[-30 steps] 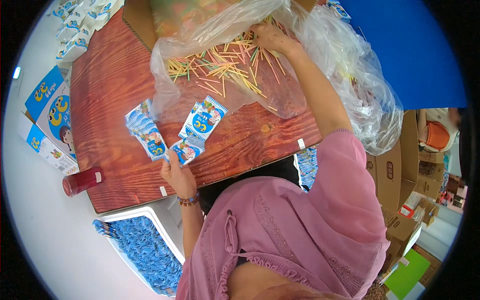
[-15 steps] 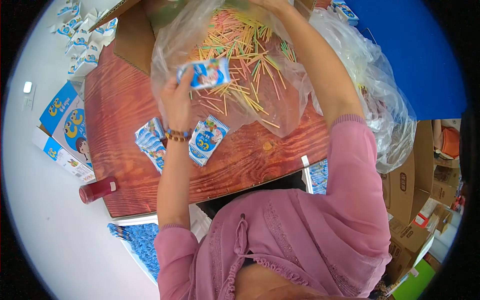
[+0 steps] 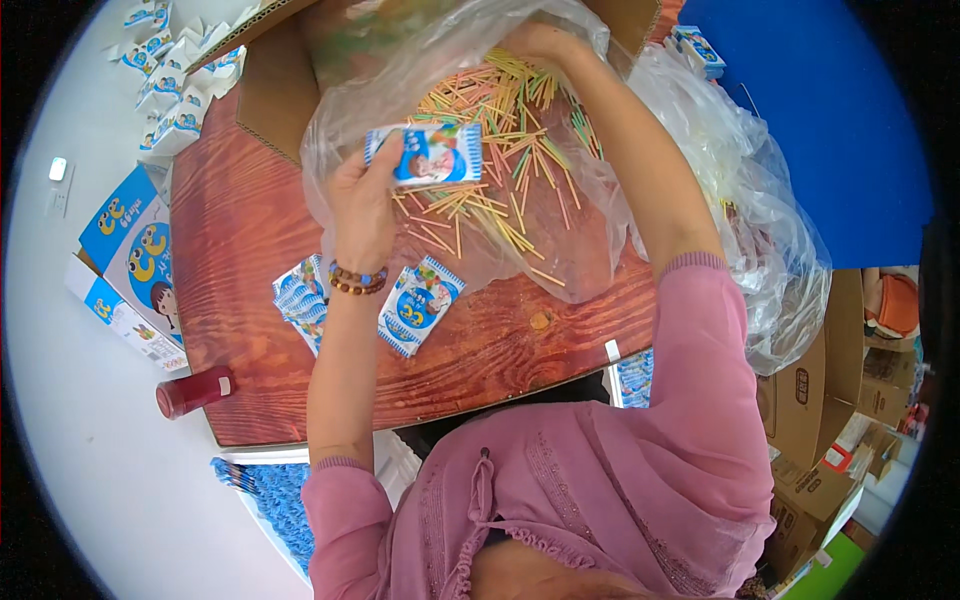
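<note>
My left hand (image 3: 362,205), a beaded bracelet at its wrist, pinches a small blue-and-white candy packet (image 3: 440,154) between thumb and fingers. The packet is held over the near left part of a clear plastic bag (image 3: 335,125). Inside the bag lies a loose heap of thin candy sticks (image 3: 520,135) in yellow, pink and green. My right hand (image 3: 540,42) reaches to the far side of that heap, within the bag's mouth; its fingers are mostly hidden. Nearer me, two groups of packets lie on the table: a fanned stack (image 3: 300,298) and a smaller pile (image 3: 420,305).
An open cardboard box (image 3: 275,95) borders the wooden table (image 3: 240,240) at the far left. A red jar (image 3: 194,392) lies at the left edge. Crumpled clear plastic (image 3: 740,200) covers the right side. Printed cartons (image 3: 135,265) stand farther left.
My right hand has drawn slightly nearer and shows more fully in view. My left hand, still gripping the packet, has shifted a little right. The whole view has tilted slightly.
</note>
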### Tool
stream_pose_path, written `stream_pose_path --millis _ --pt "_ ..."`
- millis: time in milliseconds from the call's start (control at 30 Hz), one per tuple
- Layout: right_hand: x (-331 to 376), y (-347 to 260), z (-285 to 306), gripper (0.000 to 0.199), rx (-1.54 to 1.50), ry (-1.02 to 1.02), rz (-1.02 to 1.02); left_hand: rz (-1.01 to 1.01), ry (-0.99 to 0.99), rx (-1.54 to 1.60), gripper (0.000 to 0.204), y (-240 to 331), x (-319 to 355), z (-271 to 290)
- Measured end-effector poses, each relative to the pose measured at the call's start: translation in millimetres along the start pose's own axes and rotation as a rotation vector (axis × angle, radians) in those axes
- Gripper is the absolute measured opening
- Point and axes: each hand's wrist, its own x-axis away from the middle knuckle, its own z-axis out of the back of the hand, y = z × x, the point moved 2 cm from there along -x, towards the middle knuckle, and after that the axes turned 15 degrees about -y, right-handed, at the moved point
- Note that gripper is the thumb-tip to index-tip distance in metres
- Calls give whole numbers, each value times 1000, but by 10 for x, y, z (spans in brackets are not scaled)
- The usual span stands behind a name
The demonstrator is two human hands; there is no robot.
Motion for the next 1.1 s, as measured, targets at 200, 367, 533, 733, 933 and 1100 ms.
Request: stream_pose_path --millis 200,367,533,733,933,1100 --pt "-320 351 -1 35 252 609 286 -180 -38 77 14 5 -624 -59" --pt "-591 1060 -400 29 426 363 -34 -193 10 26 16 17 -782 -66" --pt "-549 717 -466 27 586 503 -107 -188 74 4 17 89 -675 155" --pt "-438 665 -553 26 590 445 -128 -172 84 54 17 66 -657 218" --pt "-556 1004 -690 23 624 518 -78 -176 59 86 15 29 -637 236" --pt "-625 1116 -674 20 529 529 -17 -110 59 -52 21 29 -604 354"
